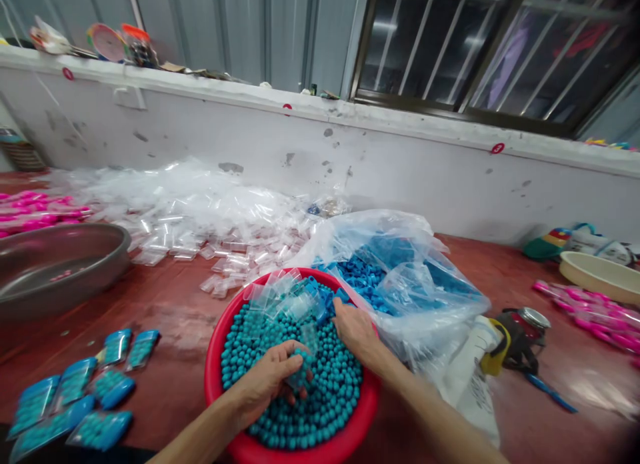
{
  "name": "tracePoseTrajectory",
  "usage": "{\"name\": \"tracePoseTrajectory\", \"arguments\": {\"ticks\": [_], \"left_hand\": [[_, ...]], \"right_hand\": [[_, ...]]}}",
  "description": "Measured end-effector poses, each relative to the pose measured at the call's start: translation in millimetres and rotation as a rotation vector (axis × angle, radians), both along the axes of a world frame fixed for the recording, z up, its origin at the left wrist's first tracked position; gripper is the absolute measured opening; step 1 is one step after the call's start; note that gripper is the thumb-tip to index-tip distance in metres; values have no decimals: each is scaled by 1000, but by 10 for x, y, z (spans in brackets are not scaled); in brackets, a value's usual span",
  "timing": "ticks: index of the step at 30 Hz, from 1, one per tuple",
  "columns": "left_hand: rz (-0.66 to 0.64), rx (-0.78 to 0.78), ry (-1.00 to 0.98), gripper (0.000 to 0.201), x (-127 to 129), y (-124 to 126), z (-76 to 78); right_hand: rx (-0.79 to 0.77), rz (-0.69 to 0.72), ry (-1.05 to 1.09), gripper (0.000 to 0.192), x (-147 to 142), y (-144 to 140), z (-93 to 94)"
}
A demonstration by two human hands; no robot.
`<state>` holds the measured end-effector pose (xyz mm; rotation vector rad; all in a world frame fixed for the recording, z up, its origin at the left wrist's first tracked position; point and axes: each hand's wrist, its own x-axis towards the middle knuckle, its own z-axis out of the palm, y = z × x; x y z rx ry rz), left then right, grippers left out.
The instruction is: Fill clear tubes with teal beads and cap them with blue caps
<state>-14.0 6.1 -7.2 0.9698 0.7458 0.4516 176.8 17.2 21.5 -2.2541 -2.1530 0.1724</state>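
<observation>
My left hand (280,371) is closed around a small clear plastic container (299,369) with teal beads in it, low over the red basin (367,411). Many round teal beads (320,417) fill that basin. On top of them, toward the back, lie empty clear containers (273,297) and a small heap of blue caps (320,297). At the basin's right rim, my right hand (355,331) has its fingertips pinched on a blue cap (342,295) beside that heap; the fingers partly hide it.
Several bead-filled, blue-capped containers (75,384) lie at the left, below a grey basin (100,237). A heap of clear containers (190,204) runs along the wall. A clear bag (450,297) of blue caps adjoins the red basin. Pink items (590,311) and a cream basin (595,267) are at right.
</observation>
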Motion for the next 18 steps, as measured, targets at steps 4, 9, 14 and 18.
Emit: {"name": "tracePoseTrajectory", "arguments": {"ticks": [4,9,14,18], "left_hand": [[69,17,63,41,-12,14,-28],[64,26,55,41,-10,7,-14],[71,36,51,39,-17,7,-10],[77,54,54,36,-13,15,-44]], "right_hand": [[-16,34,41,35,-21,-46,-220],[-40,47,162,23,54,-108,-298],[33,64,185,21,88,-153,-289],[87,87,320,7,89,-187,-267]]}}
